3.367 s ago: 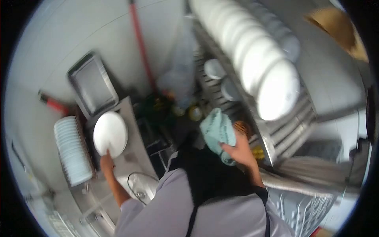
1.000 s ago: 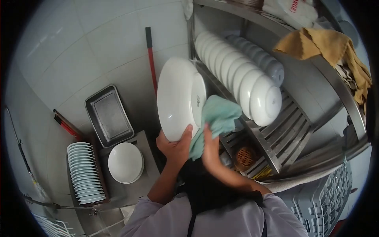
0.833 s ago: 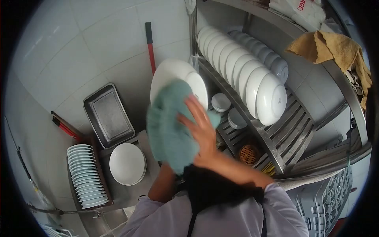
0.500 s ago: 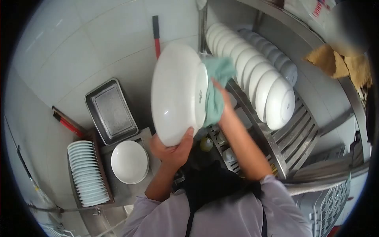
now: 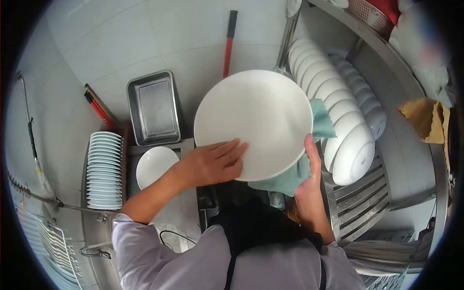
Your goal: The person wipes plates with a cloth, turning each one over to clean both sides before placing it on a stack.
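Observation:
A large white bowl [image 5: 256, 116] is held up in front of me, its inner face turned towards me. My right hand [image 5: 309, 171] grips its right rim, thumb on the edge. A green cloth [image 5: 287, 178] lies between that hand and the underside, with a corner showing past the right rim. Across the lower left rim reaches my left hand [image 5: 215, 162], its fingers stretched out over the inner surface, slightly blurred. Behind my left forearm a smaller white bowl [image 5: 155, 164] rests on the metal counter.
Several white bowls [image 5: 355, 152] lean in a row on the slatted metal rack [image 5: 360, 193] at right. Stacked plates [image 5: 104, 171] stand at left beside a rectangular metal tray [image 5: 155, 108]. A red-and-black handle [image 5: 229, 43] leans against the tiled wall. Brown cardboard [image 5: 423, 118] hangs at far right.
The large bowl has turned from its underside and edge to its inner face. My left hand has left the lower rim for the inside; my right hand now grips the right rim with the cloth.

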The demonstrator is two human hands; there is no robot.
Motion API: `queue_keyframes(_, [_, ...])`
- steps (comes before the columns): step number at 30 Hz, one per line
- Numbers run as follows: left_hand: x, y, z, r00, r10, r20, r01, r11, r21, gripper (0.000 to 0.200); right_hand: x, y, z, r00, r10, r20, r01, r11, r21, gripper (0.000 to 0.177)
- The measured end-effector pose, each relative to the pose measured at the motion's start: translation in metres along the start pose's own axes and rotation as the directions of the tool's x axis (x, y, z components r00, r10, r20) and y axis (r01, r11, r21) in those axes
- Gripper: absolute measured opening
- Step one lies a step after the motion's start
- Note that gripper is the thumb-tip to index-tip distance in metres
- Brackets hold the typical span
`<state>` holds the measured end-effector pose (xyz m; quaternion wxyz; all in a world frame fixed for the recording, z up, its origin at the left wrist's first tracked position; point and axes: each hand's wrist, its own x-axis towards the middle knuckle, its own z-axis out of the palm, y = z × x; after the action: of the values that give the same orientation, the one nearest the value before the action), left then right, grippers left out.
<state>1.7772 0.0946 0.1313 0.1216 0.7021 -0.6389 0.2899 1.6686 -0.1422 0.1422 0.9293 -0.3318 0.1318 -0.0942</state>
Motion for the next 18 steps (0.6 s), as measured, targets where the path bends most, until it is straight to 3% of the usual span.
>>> queue_keyframes(2, [0.0,0.002,-0.015,0.996,0.037,0.077,-0.043,0.996,0.079,0.03,0.009,0.003,-0.018,1.0,-0.023,0.009,0.024,0.99,-0.139,0.055])
queue_keyframes(5, [-0.001,0.01,-0.037,0.998,-0.022,0.05,0.017,0.994,0.11,0.037,0.013,0.02,-0.031,0.999,-0.042,0.001,0.042,0.998,-0.056,0.056])
queue_keyframes(6, [-0.001,0.014,-0.038,0.977,-0.203,-0.067,0.211,0.965,0.153,0.044,0.013,0.023,-0.036,0.999,-0.05,0.019,0.051,0.998,-0.027,0.057])
queue_keyframes(8, [-0.005,0.029,-0.033,0.804,-0.505,-0.315,0.571,0.804,0.168,0.06,0.015,0.024,-0.046,0.996,-0.069,0.048,0.072,0.996,-0.058,0.058])
queue_keyframes(9, [-0.015,0.037,-0.019,0.513,-0.795,-0.325,0.694,0.607,-0.389,0.074,0.017,0.024,-0.051,0.995,-0.082,0.063,0.086,0.994,-0.069,0.059])
queue_keyframes(10, [-0.026,0.041,-0.003,0.396,-0.888,-0.235,0.551,0.434,-0.712,0.071,0.019,0.024,-0.056,0.991,-0.049,0.125,0.059,0.995,-0.077,0.059])
queue_keyframes(11, [-0.037,0.045,0.014,0.308,-0.948,-0.084,0.325,0.188,-0.927,0.069,0.019,0.024,-0.063,0.984,-0.012,0.178,0.028,0.996,-0.089,0.058])
queue_keyframes(12, [-0.044,0.055,0.025,0.255,-0.962,0.099,0.041,-0.092,-0.995,0.068,0.016,0.026,-0.07,0.973,0.033,0.228,-0.007,0.994,-0.11,0.057])
queue_keyframes(13, [-0.043,0.069,0.033,0.178,-0.945,0.273,-0.082,-0.291,-0.953,0.069,0.015,0.032,-0.077,0.978,0.05,0.202,-0.011,0.982,-0.19,0.058])
queue_keyframes(15, [-0.042,0.076,0.038,0.046,-0.921,0.387,-0.201,-0.388,-0.9,0.067,0.015,0.041,-0.082,0.983,0.083,0.165,-0.02,0.934,-0.356,0.058])
queue_keyframes(17, [-0.043,0.079,0.039,-0.059,-0.883,0.466,-0.317,-0.426,-0.847,0.064,0.011,0.053,-0.068,0.993,-0.015,0.12,0.06,0.92,-0.388,0.056])
queue_keyframes(18, [-0.046,0.081,0.038,-0.127,-0.883,0.452,-0.293,-0.402,-0.868,0.064,0.01,0.059,-0.061,0.993,-0.061,0.098,0.096,0.912,-0.399,0.055])
